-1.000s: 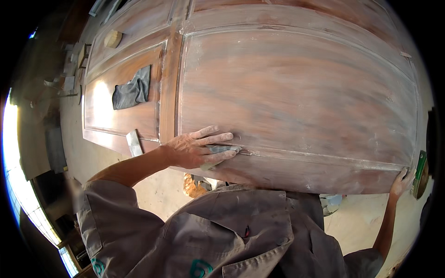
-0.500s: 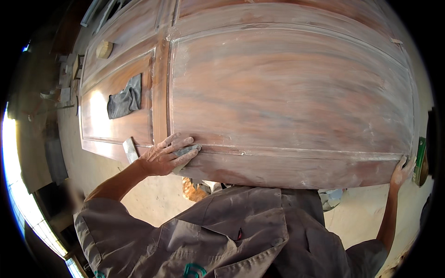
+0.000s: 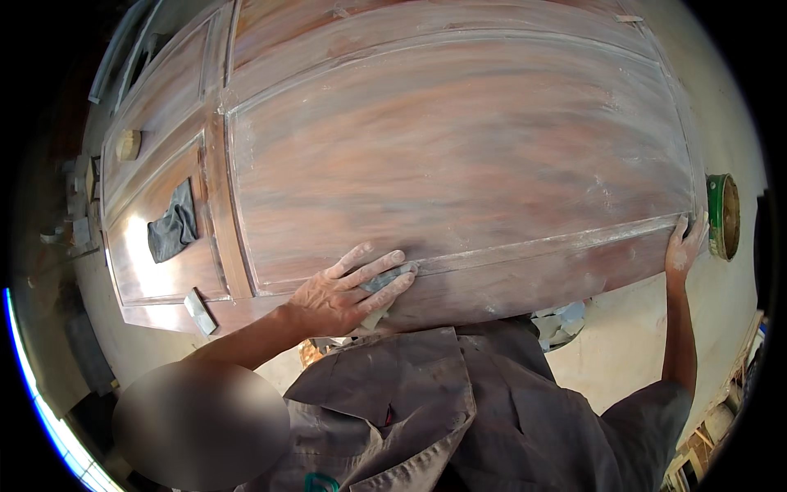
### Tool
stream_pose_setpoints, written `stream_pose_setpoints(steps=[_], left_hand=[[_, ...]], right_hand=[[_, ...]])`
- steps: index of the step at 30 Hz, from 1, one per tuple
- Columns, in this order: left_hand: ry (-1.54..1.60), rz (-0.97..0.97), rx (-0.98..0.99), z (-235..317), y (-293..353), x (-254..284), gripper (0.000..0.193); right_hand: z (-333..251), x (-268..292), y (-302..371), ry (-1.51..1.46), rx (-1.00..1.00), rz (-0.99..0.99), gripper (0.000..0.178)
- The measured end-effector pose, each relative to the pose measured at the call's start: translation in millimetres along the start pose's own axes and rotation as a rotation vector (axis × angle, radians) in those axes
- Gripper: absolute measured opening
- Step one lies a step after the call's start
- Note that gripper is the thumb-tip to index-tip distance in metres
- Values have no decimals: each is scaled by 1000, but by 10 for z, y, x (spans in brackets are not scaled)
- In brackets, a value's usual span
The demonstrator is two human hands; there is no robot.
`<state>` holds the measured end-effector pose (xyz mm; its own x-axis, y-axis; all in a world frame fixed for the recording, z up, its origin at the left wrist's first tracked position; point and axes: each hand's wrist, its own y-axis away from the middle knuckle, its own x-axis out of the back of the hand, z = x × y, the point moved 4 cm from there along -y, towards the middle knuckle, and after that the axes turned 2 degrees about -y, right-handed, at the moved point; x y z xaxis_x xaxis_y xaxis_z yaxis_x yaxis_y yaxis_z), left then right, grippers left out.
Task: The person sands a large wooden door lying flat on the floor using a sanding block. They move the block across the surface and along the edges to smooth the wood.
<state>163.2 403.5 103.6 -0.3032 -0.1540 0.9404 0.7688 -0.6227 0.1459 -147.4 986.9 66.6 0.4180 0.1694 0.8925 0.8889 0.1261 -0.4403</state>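
Note:
A large panelled wooden door (image 3: pixel 459 164) lies flat before me, its reddish-brown surface streaked with pale dust. On the rail along its near edge, my left hand (image 3: pixel 344 293) presses a folded piece of grey sandpaper (image 3: pixel 385 279), partly covered by the fingers. A strip of lighter sheet hangs below those fingers. Over at the door's near right corner, my right hand (image 3: pixel 682 248) grips the edge, fingertips on top. To the left of my left hand, a scraper with a pale flat blade (image 3: pixel 199 312) rests at the door's near edge.
A dark grey cloth (image 3: pixel 174 225) lies on the left panel, with a round yellowish object (image 3: pixel 129 145) beyond it. Off the right end stands a green round can (image 3: pixel 721 217). Below the near edge is a container with crumpled paper (image 3: pixel 561 322).
My left hand has slid the sandpaper rightward along the near rail. My right hand stays at the corner. The view has shifted, so the door sits further left and tilted.

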Motion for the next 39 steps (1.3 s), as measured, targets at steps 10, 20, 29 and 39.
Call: stream_pose_setpoints(steps=[10,20,29,39], left_hand=[[56,-61,-33,-42,-86,45,68],[56,-11,-77,55,-336,58,63],[38,87,-183,219,-1140,174,63],[-19,68,-217,373,-1418,136,66]], right_hand=[[-75,40,78,-1,-73,6,60],[-165,50,65,-5,-111,19,60],[-141,30,95,21,-113,30,60],[-72,7,96,38,-129,62,61]])
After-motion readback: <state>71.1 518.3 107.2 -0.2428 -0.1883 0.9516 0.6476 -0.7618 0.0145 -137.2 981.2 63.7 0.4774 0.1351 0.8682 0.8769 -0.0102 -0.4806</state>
